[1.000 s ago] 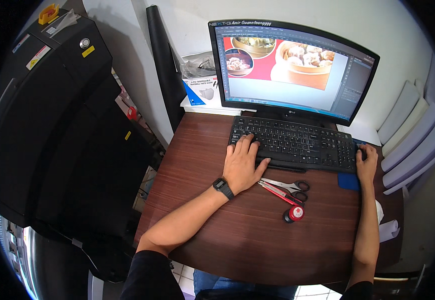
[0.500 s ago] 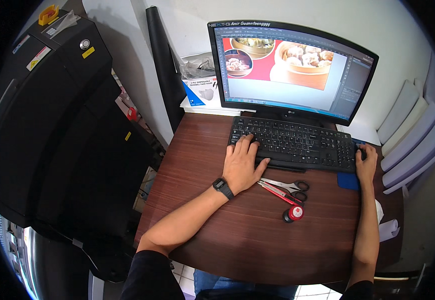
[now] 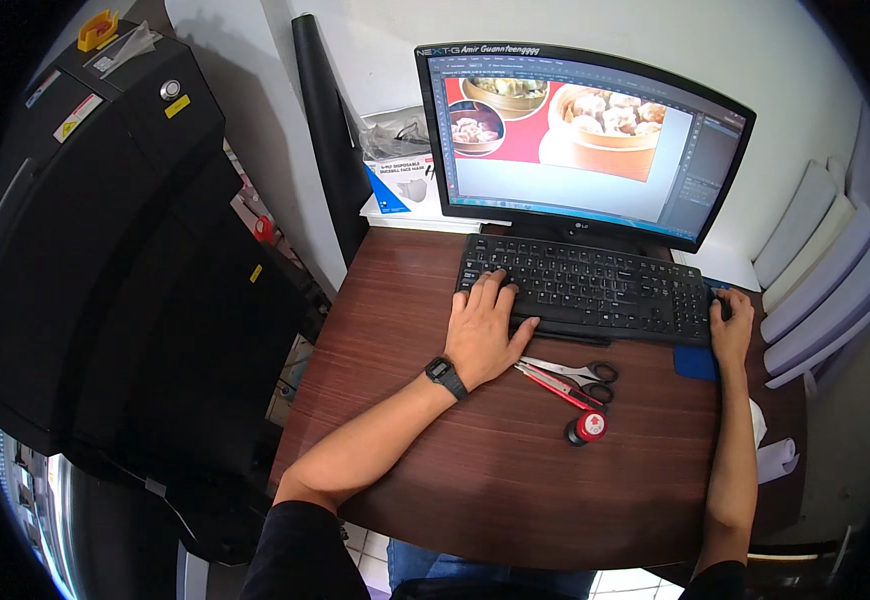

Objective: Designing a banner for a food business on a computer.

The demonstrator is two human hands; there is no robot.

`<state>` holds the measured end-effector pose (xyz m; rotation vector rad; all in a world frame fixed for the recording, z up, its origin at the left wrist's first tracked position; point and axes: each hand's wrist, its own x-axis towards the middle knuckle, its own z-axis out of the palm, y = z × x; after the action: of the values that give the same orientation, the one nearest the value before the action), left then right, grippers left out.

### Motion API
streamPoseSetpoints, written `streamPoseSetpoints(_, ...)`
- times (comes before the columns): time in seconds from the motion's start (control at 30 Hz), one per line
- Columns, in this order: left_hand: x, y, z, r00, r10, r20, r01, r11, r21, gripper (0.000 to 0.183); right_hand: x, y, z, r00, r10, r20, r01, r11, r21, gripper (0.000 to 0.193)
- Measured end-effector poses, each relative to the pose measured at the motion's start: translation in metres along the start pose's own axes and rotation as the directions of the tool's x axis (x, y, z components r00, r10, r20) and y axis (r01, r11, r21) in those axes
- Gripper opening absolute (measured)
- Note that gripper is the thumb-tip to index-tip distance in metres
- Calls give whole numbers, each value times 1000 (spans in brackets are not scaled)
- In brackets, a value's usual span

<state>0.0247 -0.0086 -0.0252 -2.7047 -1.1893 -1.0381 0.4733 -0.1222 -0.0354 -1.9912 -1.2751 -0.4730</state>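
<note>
My left hand [image 3: 483,330] lies over the left end of a black keyboard [image 3: 595,290], fingers spread and fingertips on the keys. A black digital watch [image 3: 445,375] is on that wrist. At the keyboard's right end, my right hand [image 3: 734,335] is curled around a dark mouse [image 3: 724,307], mostly hidden by the fingers, on a blue mouse pad [image 3: 695,362]. Behind the keyboard, a monitor [image 3: 595,205] displays editing software with pictures of dumplings in steamer baskets. Scissors [image 3: 600,378], a red utility knife [image 3: 565,388] and a round red-and-black stamp [image 3: 589,427] lie below the keyboard.
A face mask box [image 3: 405,185] stands left of the monitor, beside a tall black roll [image 3: 325,130]. Pale paper rolls [image 3: 825,255] lean at the right, and a smaller roll [image 3: 778,459] lies by my right forearm. A large black machine [image 3: 105,250] fills the left side.
</note>
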Motion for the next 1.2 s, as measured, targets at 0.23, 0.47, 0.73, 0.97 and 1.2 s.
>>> streamPoseSetpoints(0.23, 1, 2, 0, 1000, 4, -7, -4, 1000, -10, 54, -2, 0, -2, 999, -1, -34, 2, 1000, 3, 24)
streamPoseSetpoints(0.47, 2, 2, -4, 997, 66, 27, -65, 997, -49, 52, 0, 0, 1, 999, -18, -43, 17, 1000, -17, 24)
streamPoseSetpoints(0.73, 3, 4, -5, 999, 21, 27, -20, 999, -51, 52, 0, -6, -1, 999, 19, -30, -20, 1000, -12, 23)
streamPoseSetpoints(0.97, 3, 4, -5, 1000, 15, 25, -14, 999, -39, 52, 0, -3, 0, 999, -4, -47, 3, 1000, -20, 23)
streamPoseSetpoints(1.2, 3, 4, -5, 1000, 22, 13, -22, 999, -40, 52, 0, -7, -1, 999, 5, -49, -6, 1000, -10, 22)
